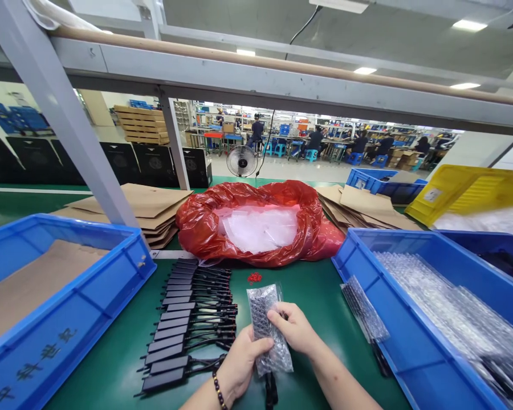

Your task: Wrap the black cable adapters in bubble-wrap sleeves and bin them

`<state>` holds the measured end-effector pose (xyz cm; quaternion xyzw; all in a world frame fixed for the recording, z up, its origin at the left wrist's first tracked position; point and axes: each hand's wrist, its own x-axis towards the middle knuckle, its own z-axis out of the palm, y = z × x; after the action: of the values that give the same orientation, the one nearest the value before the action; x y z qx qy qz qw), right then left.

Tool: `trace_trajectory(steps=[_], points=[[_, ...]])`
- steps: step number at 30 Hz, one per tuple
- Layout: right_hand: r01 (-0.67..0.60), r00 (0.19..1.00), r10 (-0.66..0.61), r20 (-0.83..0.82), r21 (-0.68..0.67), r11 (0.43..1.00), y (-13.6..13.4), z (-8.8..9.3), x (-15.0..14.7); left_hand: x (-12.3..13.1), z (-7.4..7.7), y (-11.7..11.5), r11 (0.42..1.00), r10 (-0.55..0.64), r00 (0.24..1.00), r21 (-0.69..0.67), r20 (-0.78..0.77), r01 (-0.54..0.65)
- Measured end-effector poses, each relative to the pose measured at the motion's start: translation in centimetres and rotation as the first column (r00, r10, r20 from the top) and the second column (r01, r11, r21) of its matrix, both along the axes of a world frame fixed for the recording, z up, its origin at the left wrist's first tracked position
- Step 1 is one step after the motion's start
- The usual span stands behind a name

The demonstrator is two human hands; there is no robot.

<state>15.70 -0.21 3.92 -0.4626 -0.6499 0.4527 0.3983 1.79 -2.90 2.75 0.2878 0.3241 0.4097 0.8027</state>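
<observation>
In front of me I hold a clear bubble-wrap pouch (263, 302) with both hands, with black cable ends (271, 390) hanging from its lower end. My left hand (244, 361) is closed around its lower left side, thumb on top. My right hand (294, 327) grips its right edge, and a small dark piece shows by the fingers. What fills the pouch is hard to see. To the left lies a row of several flat black modules (171, 341) with corded connectors (214, 302). A small pile of red rings (254, 278) sits beyond the pouch.
A red plastic bag (196, 228) of white sheets stands at the back, between cardboard stacks (154, 205). Blue bins flank me: the left bin (123, 267) holds cardboard, the right bin (367, 285) bubble-wrapped items. Another wrapped piece (365, 310) leans against the right bin.
</observation>
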Motion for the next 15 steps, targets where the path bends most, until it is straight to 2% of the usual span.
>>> trace_trajectory(steps=[6,9,10,12,15], points=[[-0.016,0.998,0.016,0.054,-0.012,1.0,-0.4,0.3,-0.7,-0.2,0.3,0.2,0.999,0.035,0.999,0.012,-0.011,-0.035],[0.046,0.958,-0.064,0.28,0.069,0.997,-1.3,1.8,-0.5,-0.3,0.1,0.4,0.995,0.018,0.998,0.099,-0.064,-0.012],[0.086,0.916,-0.121,0.383,0.107,0.99,-1.6,2.5,-0.1,-0.3,-0.1,0.4,0.99,0.009,0.995,0.139,-0.103,0.006],[0.154,0.777,-0.216,0.591,0.154,0.976,-2.1,3.9,1.5,-0.3,-0.7,0.3,0.981,-0.001,0.982,0.192,-0.189,0.038],[0.264,0.466,-0.251,0.848,0.138,0.955,-2.1,5.0,5.3,-0.3,-1.3,-0.1,0.975,-0.045,0.962,0.199,-0.27,0.101]])
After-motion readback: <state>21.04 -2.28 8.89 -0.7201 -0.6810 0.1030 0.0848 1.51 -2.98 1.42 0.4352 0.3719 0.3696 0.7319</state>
